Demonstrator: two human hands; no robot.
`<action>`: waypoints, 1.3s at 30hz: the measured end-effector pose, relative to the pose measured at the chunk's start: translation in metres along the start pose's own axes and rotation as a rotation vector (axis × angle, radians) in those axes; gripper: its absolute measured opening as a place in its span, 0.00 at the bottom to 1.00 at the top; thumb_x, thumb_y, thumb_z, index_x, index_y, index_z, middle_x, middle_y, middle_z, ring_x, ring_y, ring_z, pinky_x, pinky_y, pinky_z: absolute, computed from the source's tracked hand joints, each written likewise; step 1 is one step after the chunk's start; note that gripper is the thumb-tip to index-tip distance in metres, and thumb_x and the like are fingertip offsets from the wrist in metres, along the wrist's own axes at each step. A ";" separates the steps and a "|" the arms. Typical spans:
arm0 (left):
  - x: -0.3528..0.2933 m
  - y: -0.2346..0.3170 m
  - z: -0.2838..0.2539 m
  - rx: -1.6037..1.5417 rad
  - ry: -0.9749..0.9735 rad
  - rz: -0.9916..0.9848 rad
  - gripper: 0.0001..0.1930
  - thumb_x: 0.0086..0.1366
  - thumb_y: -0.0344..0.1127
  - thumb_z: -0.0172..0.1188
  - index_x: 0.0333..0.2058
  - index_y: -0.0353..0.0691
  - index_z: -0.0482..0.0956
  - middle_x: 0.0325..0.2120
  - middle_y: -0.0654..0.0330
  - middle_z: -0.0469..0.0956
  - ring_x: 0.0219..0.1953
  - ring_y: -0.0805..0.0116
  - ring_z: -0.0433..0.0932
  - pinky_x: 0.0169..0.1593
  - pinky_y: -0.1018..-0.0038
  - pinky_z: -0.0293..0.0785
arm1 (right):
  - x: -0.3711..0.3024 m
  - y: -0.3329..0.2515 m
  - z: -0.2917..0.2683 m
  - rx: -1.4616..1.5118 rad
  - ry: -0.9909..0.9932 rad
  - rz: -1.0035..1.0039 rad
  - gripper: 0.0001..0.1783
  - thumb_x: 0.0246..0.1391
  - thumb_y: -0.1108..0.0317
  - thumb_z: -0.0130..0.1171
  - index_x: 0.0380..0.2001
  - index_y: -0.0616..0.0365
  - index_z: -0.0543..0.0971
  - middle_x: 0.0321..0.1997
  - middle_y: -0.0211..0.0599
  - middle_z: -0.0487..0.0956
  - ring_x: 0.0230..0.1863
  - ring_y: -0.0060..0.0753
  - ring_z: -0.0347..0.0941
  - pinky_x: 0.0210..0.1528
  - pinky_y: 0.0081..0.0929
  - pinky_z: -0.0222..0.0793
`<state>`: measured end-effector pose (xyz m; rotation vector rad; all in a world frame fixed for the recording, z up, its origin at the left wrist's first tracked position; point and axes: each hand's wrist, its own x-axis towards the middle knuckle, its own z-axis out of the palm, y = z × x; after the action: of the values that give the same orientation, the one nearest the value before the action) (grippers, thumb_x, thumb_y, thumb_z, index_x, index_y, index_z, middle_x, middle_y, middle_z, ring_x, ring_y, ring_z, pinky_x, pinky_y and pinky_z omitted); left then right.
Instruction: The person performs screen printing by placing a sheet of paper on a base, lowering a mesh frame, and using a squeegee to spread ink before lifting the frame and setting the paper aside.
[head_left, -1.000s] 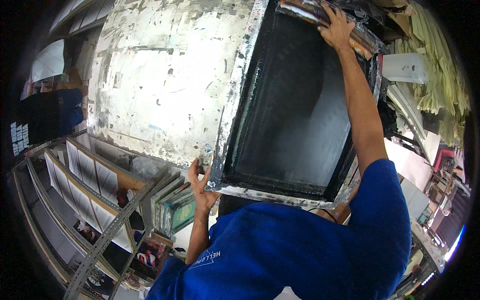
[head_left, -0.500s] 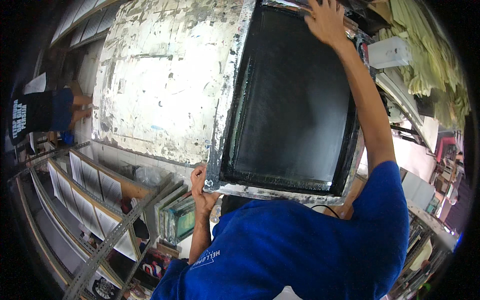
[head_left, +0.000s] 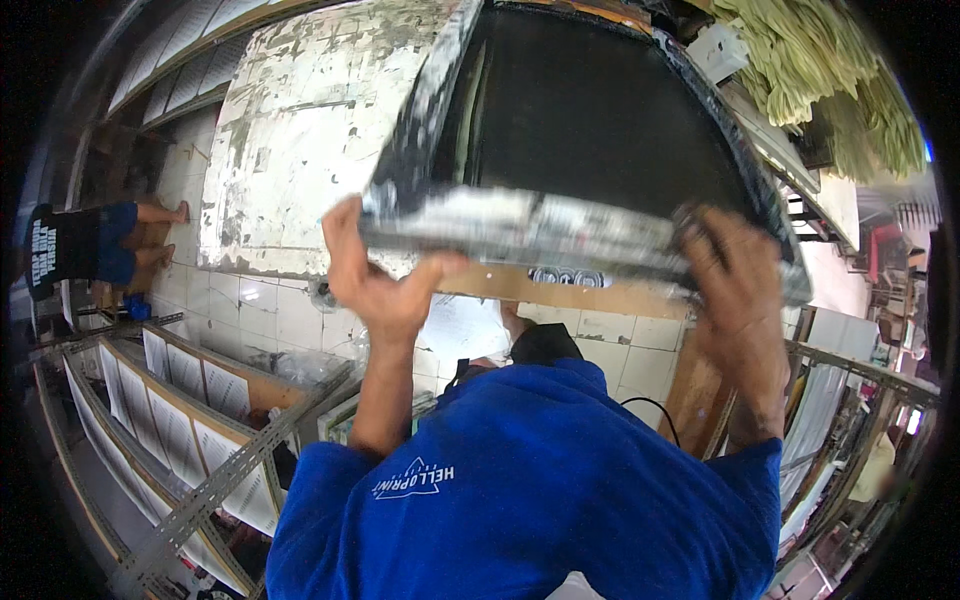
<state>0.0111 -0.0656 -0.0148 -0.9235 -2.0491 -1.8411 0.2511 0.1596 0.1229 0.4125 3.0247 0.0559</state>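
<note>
A large screen-printing frame with a black mesh and a paint-stained pale rim is tilted, its near edge raised toward me. My left hand grips the near left corner, thumb along the underside of the rim. Near the right end of the same edge, my right hand has its fingers over the rim, a little blurred by motion. Below the raised edge shows a brown board edge. The far edge of the frame is cut off by the top of the view.
A white, paint-flecked tabletop extends to the left. Racks holding printed sheets stand at lower left. Yellowish cloths hang at upper right, beside a white box. Another person is at far left. A dark cable curves near my body.
My right hand has come from the frame's far edge to its near edge. The frame's near side has risen and tilted, uncovering the board edge and floor below.
</note>
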 end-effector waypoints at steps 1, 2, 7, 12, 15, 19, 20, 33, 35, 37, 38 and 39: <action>0.012 0.005 0.005 -0.017 0.033 0.035 0.40 0.38 0.45 0.82 0.46 0.23 0.76 0.43 0.47 0.76 0.46 0.55 0.73 0.50 0.65 0.71 | -0.001 0.000 0.002 -0.114 0.184 0.072 0.44 0.41 0.72 0.65 0.66 0.51 0.66 0.67 0.47 0.66 0.68 0.57 0.58 0.67 0.50 0.53; 0.024 0.011 0.007 -0.100 -0.009 -0.008 0.38 0.40 0.39 0.81 0.47 0.22 0.76 0.45 0.47 0.75 0.47 0.57 0.73 0.51 0.67 0.70 | -0.002 0.004 0.002 -0.095 0.295 0.098 0.43 0.40 0.74 0.62 0.66 0.51 0.68 0.66 0.46 0.67 0.67 0.57 0.59 0.66 0.51 0.53; 0.007 -0.022 0.030 -0.166 0.026 -0.328 0.28 0.53 0.34 0.73 0.52 0.30 0.77 0.41 0.54 0.82 0.44 0.67 0.77 0.52 0.70 0.70 | 0.016 0.027 -0.013 -0.108 0.620 0.018 0.40 0.42 0.73 0.59 0.65 0.52 0.70 0.64 0.42 0.71 0.66 0.51 0.61 0.66 0.48 0.54; -0.123 -0.103 0.056 0.406 -0.212 -0.211 0.21 0.49 0.40 0.75 0.40 0.34 0.82 0.41 0.52 0.78 0.42 0.52 0.75 0.44 0.63 0.71 | 0.024 0.042 -0.027 -0.129 0.735 -0.043 0.40 0.43 0.69 0.60 0.66 0.51 0.69 0.59 0.46 0.75 0.61 0.51 0.67 0.62 0.44 0.58; -0.157 -0.105 0.064 0.586 -0.282 -0.161 0.21 0.47 0.41 0.75 0.39 0.38 0.83 0.41 0.54 0.76 0.45 0.52 0.73 0.44 0.59 0.68 | 0.029 0.048 -0.029 -0.062 0.778 -0.074 0.42 0.41 0.70 0.61 0.66 0.53 0.69 0.58 0.47 0.76 0.60 0.50 0.68 0.62 0.44 0.58; -0.169 -0.111 0.075 0.616 -0.275 -0.195 0.17 0.47 0.39 0.74 0.36 0.41 0.85 0.41 0.58 0.76 0.46 0.56 0.72 0.45 0.58 0.64 | 0.029 0.056 -0.034 -0.016 0.700 -0.038 0.42 0.44 0.71 0.61 0.67 0.53 0.67 0.66 0.43 0.71 0.65 0.47 0.66 0.69 0.43 0.57; -0.169 -0.111 0.077 0.615 -0.280 -0.221 0.16 0.47 0.39 0.74 0.36 0.42 0.86 0.41 0.60 0.76 0.46 0.57 0.71 0.46 0.58 0.63 | 0.030 0.058 -0.033 -0.026 0.710 -0.041 0.42 0.44 0.71 0.61 0.67 0.53 0.67 0.66 0.43 0.71 0.65 0.47 0.66 0.69 0.43 0.57; -0.171 -0.129 0.095 0.037 -0.120 -0.475 0.11 0.49 0.21 0.70 0.32 0.35 0.80 0.29 0.61 0.78 0.29 0.71 0.75 0.33 0.72 0.71 | 0.039 0.052 -0.039 0.306 0.712 -0.051 0.42 0.49 0.78 0.58 0.69 0.52 0.63 0.63 0.45 0.74 0.61 0.43 0.72 0.62 0.39 0.72; -0.168 -0.132 0.096 -0.117 -0.123 -0.651 0.14 0.50 0.18 0.69 0.36 0.33 0.77 0.26 0.61 0.77 0.25 0.76 0.74 0.29 0.78 0.70 | 0.041 0.055 -0.037 0.332 0.730 -0.084 0.42 0.49 0.78 0.59 0.70 0.53 0.63 0.64 0.46 0.72 0.61 0.44 0.73 0.60 0.39 0.75; -0.155 -0.116 0.093 -0.238 -0.106 -0.760 0.16 0.52 0.19 0.69 0.39 0.31 0.75 0.26 0.62 0.77 0.25 0.78 0.73 0.28 0.80 0.69 | 0.039 0.068 -0.032 0.277 0.740 -0.090 0.41 0.50 0.77 0.59 0.70 0.53 0.62 0.66 0.47 0.71 0.61 0.44 0.73 0.59 0.39 0.76; -0.150 -0.111 0.091 -0.297 -0.088 -0.812 0.17 0.53 0.20 0.69 0.41 0.30 0.74 0.26 0.63 0.76 0.26 0.79 0.73 0.27 0.81 0.69 | 0.037 0.077 -0.032 0.212 0.742 -0.096 0.41 0.50 0.77 0.59 0.70 0.53 0.62 0.67 0.47 0.70 0.62 0.45 0.73 0.59 0.40 0.76; -0.152 -0.115 0.090 -0.276 -0.089 -0.797 0.17 0.53 0.20 0.69 0.41 0.30 0.75 0.26 0.63 0.76 0.25 0.79 0.73 0.27 0.81 0.69 | 0.035 0.082 -0.031 0.189 0.737 -0.102 0.41 0.51 0.77 0.59 0.70 0.53 0.62 0.67 0.48 0.69 0.62 0.45 0.72 0.59 0.40 0.75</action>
<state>0.0815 -0.0248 -0.2090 -0.2173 -2.4811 -2.5458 0.2361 0.2476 0.1545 0.2951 3.7931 -0.1135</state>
